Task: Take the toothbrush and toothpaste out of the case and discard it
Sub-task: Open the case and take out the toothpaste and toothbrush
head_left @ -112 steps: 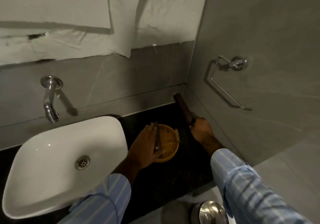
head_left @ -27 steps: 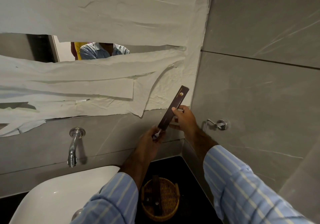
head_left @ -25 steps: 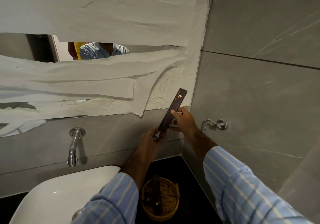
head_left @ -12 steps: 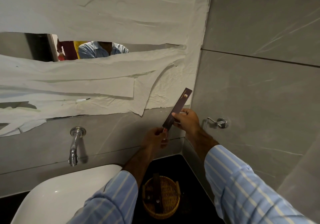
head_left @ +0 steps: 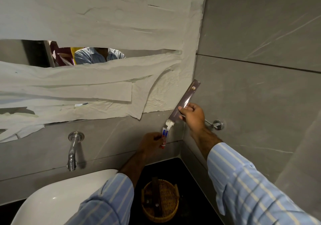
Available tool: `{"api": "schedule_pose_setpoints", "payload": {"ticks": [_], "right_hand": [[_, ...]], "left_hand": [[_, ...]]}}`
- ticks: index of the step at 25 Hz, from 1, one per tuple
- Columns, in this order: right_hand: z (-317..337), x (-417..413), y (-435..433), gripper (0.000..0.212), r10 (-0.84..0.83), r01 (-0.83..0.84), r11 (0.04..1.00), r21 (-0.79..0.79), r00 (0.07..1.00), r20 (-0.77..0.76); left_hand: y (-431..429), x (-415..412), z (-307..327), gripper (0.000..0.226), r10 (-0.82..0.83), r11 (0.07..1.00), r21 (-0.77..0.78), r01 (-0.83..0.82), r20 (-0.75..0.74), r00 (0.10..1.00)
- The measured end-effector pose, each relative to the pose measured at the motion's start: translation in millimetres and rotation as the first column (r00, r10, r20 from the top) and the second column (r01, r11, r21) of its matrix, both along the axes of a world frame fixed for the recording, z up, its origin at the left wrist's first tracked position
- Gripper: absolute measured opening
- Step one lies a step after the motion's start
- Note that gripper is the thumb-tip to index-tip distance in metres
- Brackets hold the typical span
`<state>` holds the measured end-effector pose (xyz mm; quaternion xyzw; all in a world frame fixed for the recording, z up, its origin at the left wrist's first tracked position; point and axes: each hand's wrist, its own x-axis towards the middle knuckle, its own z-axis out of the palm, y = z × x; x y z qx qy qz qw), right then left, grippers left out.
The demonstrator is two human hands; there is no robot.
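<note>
My right hand (head_left: 192, 116) grips a long, flat dark brown case (head_left: 186, 100), tilted with its open end down and to the left, in front of the wall corner. A small red, white and blue toothpaste tube (head_left: 164, 135) sticks out of that lower end, its white cap still at the case mouth. My left hand (head_left: 150, 142) pinches the tube's bottom end just below the case. No toothbrush shows; the inside of the case is hidden.
A round wicker basket (head_left: 171, 209) with dark packets stands on the black counter (head_left: 188, 176) below my hands. A white basin (head_left: 57, 202) lies to the left under a chrome tap (head_left: 73, 152). A chrome towel ring mount (head_left: 217, 124) sits on the right wall. Paper covers the mirror.
My left hand has moved down from the case's lower end, drawing the toothpaste tube partly out. My right hand has kept the case raised and tilted.
</note>
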<state>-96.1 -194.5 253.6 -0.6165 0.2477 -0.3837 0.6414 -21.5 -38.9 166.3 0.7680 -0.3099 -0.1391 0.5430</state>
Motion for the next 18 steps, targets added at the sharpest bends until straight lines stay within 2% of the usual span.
{"api": "schedule_pose_setpoints", "payload": {"ticks": [3, 5, 9, 12, 14, 18], "right_hand": [[7.9, -8.0, -8.1, 0.031, -0.085, 0.084, 0.996, 0.014, 0.994, 0.076], [12.1, -13.6, -12.6, 0.036, -0.137, 0.134, 0.991, 0.028, 0.983, 0.121], [11.1, -24.1, -18.2, 0.039, -0.195, 0.19, 0.981, 0.048, 0.972, 0.135], [-5.4, -35.2, -15.1, 0.032, -0.105, 0.103, 0.992, 0.072, 0.994, 0.036], [-25.4, -44.9, -11.1, 0.02, -0.029, 0.034, 0.994, 0.104, 0.998, -0.049], [-77.2, -71.0, -3.5, 0.005, 0.018, 0.018, 0.989, 0.149, 0.972, -0.234]], "left_hand": [[9.1, -2.7, -6.2, 0.01, 0.034, 0.998, -0.045, -0.037, -0.06, 0.998], [15.7, -0.9, -10.6, 0.008, 0.055, 0.996, -0.063, -0.062, -0.1, 0.993], [24.0, 1.3, -21.4, 0.016, 0.105, 0.99, -0.066, -0.121, -0.201, 0.974], [22.1, -0.7, -28.4, 0.02, 0.114, 0.986, -0.086, -0.145, -0.294, 0.949], [19.5, -5.8, -33.4, 0.017, 0.093, 0.988, -0.077, -0.131, -0.369, 0.925], [11.0, -22.9, -57.4, 0.005, 0.043, 0.997, -0.034, -0.069, -0.5, 0.865]]}}
